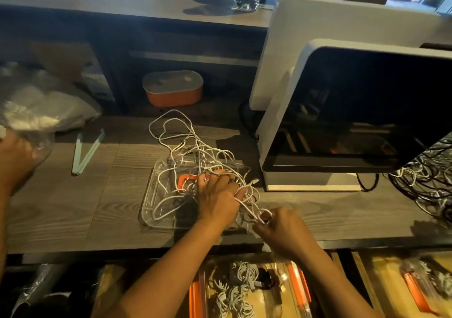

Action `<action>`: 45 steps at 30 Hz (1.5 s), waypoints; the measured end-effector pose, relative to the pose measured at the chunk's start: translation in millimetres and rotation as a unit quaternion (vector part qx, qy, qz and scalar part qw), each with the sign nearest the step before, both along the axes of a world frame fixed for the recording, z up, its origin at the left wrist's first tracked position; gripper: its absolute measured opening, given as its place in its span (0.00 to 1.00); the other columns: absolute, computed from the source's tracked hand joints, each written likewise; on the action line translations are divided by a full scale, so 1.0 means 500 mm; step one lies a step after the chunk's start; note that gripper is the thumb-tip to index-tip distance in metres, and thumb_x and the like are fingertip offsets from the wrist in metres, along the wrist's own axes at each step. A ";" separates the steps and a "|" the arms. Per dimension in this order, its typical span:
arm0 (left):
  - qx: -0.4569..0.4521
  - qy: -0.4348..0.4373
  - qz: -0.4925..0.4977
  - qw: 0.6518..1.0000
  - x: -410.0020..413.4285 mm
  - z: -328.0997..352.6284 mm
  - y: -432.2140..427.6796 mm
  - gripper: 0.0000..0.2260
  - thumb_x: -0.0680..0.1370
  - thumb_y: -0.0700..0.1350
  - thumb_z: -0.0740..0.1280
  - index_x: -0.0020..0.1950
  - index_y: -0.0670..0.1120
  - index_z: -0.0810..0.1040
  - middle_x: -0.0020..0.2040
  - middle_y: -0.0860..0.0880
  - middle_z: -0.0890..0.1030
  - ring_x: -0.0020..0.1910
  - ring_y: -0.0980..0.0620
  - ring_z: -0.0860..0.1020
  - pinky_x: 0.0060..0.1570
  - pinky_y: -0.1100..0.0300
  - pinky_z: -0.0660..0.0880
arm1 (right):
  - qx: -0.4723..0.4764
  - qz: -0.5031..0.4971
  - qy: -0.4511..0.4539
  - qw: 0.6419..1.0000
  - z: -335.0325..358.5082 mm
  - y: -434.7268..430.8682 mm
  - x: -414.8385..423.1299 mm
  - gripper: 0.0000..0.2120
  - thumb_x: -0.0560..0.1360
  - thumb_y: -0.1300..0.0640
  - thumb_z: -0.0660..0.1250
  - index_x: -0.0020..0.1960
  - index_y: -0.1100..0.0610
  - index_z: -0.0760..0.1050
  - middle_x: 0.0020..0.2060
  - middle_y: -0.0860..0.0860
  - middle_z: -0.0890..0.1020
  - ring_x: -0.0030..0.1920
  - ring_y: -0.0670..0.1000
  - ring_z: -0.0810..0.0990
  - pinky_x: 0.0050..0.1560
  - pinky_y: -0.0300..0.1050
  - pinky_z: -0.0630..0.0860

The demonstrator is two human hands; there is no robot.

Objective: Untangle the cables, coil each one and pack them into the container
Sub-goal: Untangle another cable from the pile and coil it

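Observation:
A tangle of white cables (pixel 186 151) lies on the wooden desk and spills over a clear plastic container (pixel 150 195). Something orange (pixel 183 179) shows through the container under the cables. My left hand (pixel 217 195) is over the container's right side, its fingers curled into the tangle and gripping several strands. Just to its right, near the desk's front edge, my right hand (pixel 281 224) pinches a loop of white cable (pixel 259 213) that runs back up to my left hand.
A large dark monitor (pixel 367 112) stands close on the right, with a heap of black and white cables (pixel 425 183) beside it. An orange-and-white box (pixel 173 90) sits at the back. Green tongs (pixel 85 154), plastic bags (pixel 36 112) and another person's hand (pixel 14 161) are on the left. Bins of coiled cables (pixel 234 290) sit below.

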State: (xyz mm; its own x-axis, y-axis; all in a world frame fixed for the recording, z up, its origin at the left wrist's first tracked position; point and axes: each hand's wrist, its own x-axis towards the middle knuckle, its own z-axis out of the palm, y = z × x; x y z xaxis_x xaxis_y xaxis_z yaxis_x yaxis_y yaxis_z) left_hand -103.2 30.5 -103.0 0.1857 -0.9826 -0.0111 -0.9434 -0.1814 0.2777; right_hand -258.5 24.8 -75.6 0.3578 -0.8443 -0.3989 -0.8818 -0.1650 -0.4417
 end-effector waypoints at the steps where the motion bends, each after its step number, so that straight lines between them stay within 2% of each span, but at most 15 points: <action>1: 0.014 0.003 -0.007 1.000 0.001 0.001 0.000 0.19 0.81 0.58 0.50 0.63 0.52 0.74 0.66 0.51 0.70 0.67 0.49 0.63 0.70 0.49 0.49 | -0.012 0.001 -0.003 1.000 -0.003 -0.003 -0.002 0.06 0.77 0.49 0.64 0.45 0.50 0.76 0.37 0.48 0.80 0.39 0.45 0.79 0.44 0.44 0.79; 5: 0.036 0.016 -0.056 0.998 0.010 0.013 0.013 0.15 0.81 0.51 0.55 0.65 0.51 0.71 0.65 0.51 0.71 0.64 0.48 0.68 0.65 0.51 0.62 | -0.075 -0.026 0.001 0.997 -0.009 -0.026 -0.029 0.07 0.77 0.48 0.63 0.48 0.51 0.76 0.43 0.47 0.78 0.42 0.44 0.77 0.44 0.39 0.76; 9: 0.052 -0.006 -0.090 0.995 0.017 0.036 0.034 0.13 0.79 0.45 0.57 0.61 0.49 0.75 0.62 0.48 0.73 0.61 0.47 0.70 0.58 0.52 0.68 | -0.196 0.023 0.092 0.976 -0.017 -0.046 -0.046 0.10 0.74 0.47 0.66 0.53 0.50 0.76 0.52 0.49 0.77 0.54 0.50 0.76 0.56 0.49 0.74; 11: 0.044 -0.011 -0.096 0.994 0.014 0.047 0.040 0.12 0.80 0.44 0.56 0.58 0.47 0.76 0.59 0.47 0.74 0.59 0.47 0.71 0.54 0.53 0.68 | -0.226 0.037 0.131 0.965 -0.015 -0.044 -0.047 0.13 0.74 0.47 0.67 0.56 0.50 0.76 0.56 0.50 0.77 0.58 0.52 0.74 0.61 0.52 0.70; 18: 0.003 -0.033 -0.099 0.994 -0.006 0.058 0.042 0.14 0.81 0.49 0.55 0.55 0.46 0.78 0.59 0.47 0.73 0.61 0.49 0.68 0.65 0.51 0.60 | -0.243 0.009 0.211 0.947 -0.013 -0.057 -0.064 0.17 0.74 0.44 0.65 0.60 0.50 0.76 0.64 0.52 0.74 0.66 0.55 0.69 0.69 0.59 0.60; 20: -0.011 -0.024 -0.101 0.995 -0.013 0.059 0.040 0.15 0.81 0.49 0.53 0.56 0.46 0.77 0.58 0.48 0.75 0.60 0.50 0.70 0.65 0.52 0.58 | -0.215 0.016 0.255 0.943 -0.011 -0.064 -0.071 0.23 0.74 0.40 0.64 0.66 0.48 0.71 0.70 0.52 0.68 0.70 0.56 0.64 0.71 0.62 0.57; 24: -0.039 -0.009 -0.098 0.994 -0.020 0.063 0.025 0.14 0.81 0.50 0.53 0.54 0.47 0.77 0.55 0.49 0.78 0.57 0.50 0.73 0.64 0.54 0.58 | -0.120 0.044 0.288 0.949 -0.004 -0.057 -0.073 0.47 0.70 0.37 0.68 0.77 0.50 0.45 0.77 0.55 0.50 0.76 0.61 0.45 0.71 0.69 0.48; 26: -0.038 -0.009 -0.108 0.993 -0.026 0.067 0.017 0.14 0.81 0.50 0.54 0.55 0.47 0.77 0.57 0.49 0.78 0.59 0.50 0.72 0.65 0.54 0.58 | -0.134 0.055 0.243 0.959 0.010 -0.043 -0.057 0.45 0.71 0.38 0.67 0.77 0.49 0.45 0.77 0.54 0.49 0.76 0.60 0.44 0.71 0.68 0.46; 29: -0.047 -0.004 -0.124 0.991 -0.034 0.070 0.016 0.14 0.81 0.48 0.54 0.55 0.46 0.77 0.56 0.48 0.78 0.59 0.50 0.72 0.64 0.54 0.58 | -0.200 0.072 0.144 0.967 0.021 -0.029 -0.027 0.22 0.77 0.44 0.62 0.69 0.46 0.66 0.74 0.50 0.61 0.75 0.54 0.55 0.72 0.63 0.49; 31: -0.055 0.014 -0.120 0.991 -0.031 0.066 0.021 0.13 0.81 0.48 0.55 0.53 0.45 0.78 0.53 0.48 0.80 0.57 0.50 0.73 0.62 0.55 0.59 | -0.217 0.061 0.048 0.973 0.014 -0.027 -0.023 0.12 0.78 0.49 0.61 0.60 0.48 0.76 0.68 0.49 0.70 0.69 0.51 0.65 0.71 0.56 0.58; 34: -0.054 0.062 -0.091 0.992 -0.021 0.052 0.025 0.13 0.80 0.46 0.56 0.51 0.44 0.80 0.50 0.47 0.81 0.53 0.49 0.74 0.58 0.57 0.61 | -0.119 -0.056 -0.176 0.976 0.015 -0.025 -0.023 0.08 0.80 0.55 0.59 0.51 0.53 0.76 0.59 0.49 0.76 0.58 0.46 0.72 0.57 0.44 0.69; 36: -0.073 0.084 -0.070 0.991 -0.022 0.048 0.024 0.13 0.80 0.45 0.58 0.48 0.43 0.81 0.47 0.46 0.81 0.51 0.47 0.75 0.56 0.57 0.62 | -0.022 -0.086 -0.296 0.951 0.020 -0.020 -0.018 0.04 0.79 0.56 0.60 0.47 0.53 0.73 0.55 0.48 0.78 0.55 0.47 0.75 0.53 0.45 0.73; 38: -0.087 0.089 -0.067 0.990 -0.028 0.046 0.022 0.12 0.79 0.44 0.58 0.47 0.42 0.81 0.46 0.45 0.81 0.50 0.47 0.75 0.55 0.56 0.63 | 0.017 -0.054 -0.307 0.950 0.017 -0.015 -0.012 0.02 0.77 0.57 0.63 0.49 0.51 0.73 0.48 0.47 0.79 0.51 0.47 0.78 0.50 0.45 0.76; 41: -0.084 0.100 -0.084 0.988 -0.028 0.039 0.025 0.11 0.79 0.44 0.59 0.47 0.43 0.81 0.46 0.46 0.81 0.51 0.49 0.73 0.55 0.57 0.64 | -0.012 -0.023 -0.281 0.959 0.018 -0.010 -0.004 0.03 0.77 0.56 0.64 0.46 0.52 0.77 0.39 0.47 0.80 0.40 0.42 0.77 0.41 0.39 0.74; 45: -0.059 0.122 -0.095 0.986 -0.023 0.032 0.027 0.09 0.79 0.46 0.60 0.49 0.47 0.81 0.48 0.50 0.80 0.54 0.51 0.71 0.54 0.59 0.60 | 0.007 -0.055 -0.353 0.934 0.034 -0.004 -0.006 0.09 0.79 0.57 0.61 0.42 0.54 0.78 0.37 0.55 0.79 0.38 0.51 0.75 0.40 0.44 0.72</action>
State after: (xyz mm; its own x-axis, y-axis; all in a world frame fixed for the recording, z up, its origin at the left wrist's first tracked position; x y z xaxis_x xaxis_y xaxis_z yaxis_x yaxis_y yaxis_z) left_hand -114.7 44.1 -87.1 0.0034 -0.9965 0.0840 -0.8592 0.0400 0.5100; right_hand -261.4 22.6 -58.5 0.4471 -0.8880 -0.1076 -0.3810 -0.0802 -0.9211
